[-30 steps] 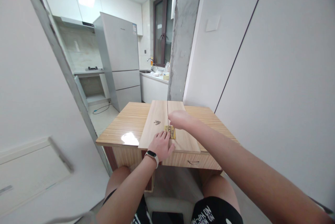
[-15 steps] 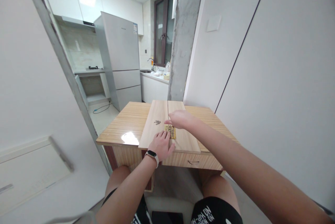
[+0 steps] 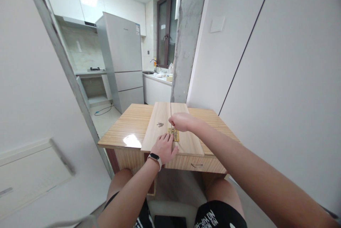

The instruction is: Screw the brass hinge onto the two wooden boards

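Left hand (image 3: 164, 148) lies flat, fingers spread, on the boards (image 3: 160, 128) just beside the brass hinge (image 3: 173, 134). Right hand (image 3: 179, 121) curled over the hinge's far end; what it pinches, cannot tell. Loose screws (image 3: 160, 124) lie nearby on the left board, all atop the table (image 3: 128, 128).

Only 1 view is given, shot from head height. It's aimed forward and down at the table (image 3: 125, 128), seen pretty close.
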Demonstrator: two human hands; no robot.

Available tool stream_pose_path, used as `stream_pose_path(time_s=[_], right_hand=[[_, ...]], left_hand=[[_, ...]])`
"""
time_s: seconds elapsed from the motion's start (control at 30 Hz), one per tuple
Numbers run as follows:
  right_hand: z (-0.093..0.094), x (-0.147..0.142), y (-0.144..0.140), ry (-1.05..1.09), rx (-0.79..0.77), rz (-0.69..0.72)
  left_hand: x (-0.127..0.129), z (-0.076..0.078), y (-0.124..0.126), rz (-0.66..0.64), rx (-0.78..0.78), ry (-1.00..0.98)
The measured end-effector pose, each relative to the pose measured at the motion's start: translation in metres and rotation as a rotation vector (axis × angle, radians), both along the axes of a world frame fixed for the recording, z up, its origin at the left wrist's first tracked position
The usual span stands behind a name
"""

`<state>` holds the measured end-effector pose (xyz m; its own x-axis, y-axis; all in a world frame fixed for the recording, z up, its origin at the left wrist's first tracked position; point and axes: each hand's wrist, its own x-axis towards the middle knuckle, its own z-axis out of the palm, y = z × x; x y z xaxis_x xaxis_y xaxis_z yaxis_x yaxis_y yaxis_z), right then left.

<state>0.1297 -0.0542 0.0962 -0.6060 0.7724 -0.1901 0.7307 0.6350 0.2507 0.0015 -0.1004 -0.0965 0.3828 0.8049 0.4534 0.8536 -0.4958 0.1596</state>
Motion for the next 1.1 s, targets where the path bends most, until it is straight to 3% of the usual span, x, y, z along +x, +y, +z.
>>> stream_pose_path(time_s=[0.17, 0.37, 0.6, 0.83, 1.1], right_hand=[[-0.004, 0.001, 0.002, 0.025, 0.002, 0.01], [-0.005, 0.004, 0.002, 0.006, 0.099, -0.117], [-0.004, 0.002, 0.0, -0.023, 0.11, -0.08], [-0.004, 0.002, 0.005, -0.003, 0.018, 0.027], [-0.011, 0.01, 0.008, 0.079, 0.082, -0.062]], left_hand=[[0.0, 0.0, 0.0, 0.009, 0.001, 0.002], [-0.001, 0.0, 0.0, -0.001, 0.004, 0.002], [-0.001, -0.003, 0.002, -0.005, 0.012, 0.0], [-0.001, -0.002, 0.001, -0.012, 0.008, -0.006], [-0.001, -0.001, 0.0, -0.012, 0.009, -0.006]])
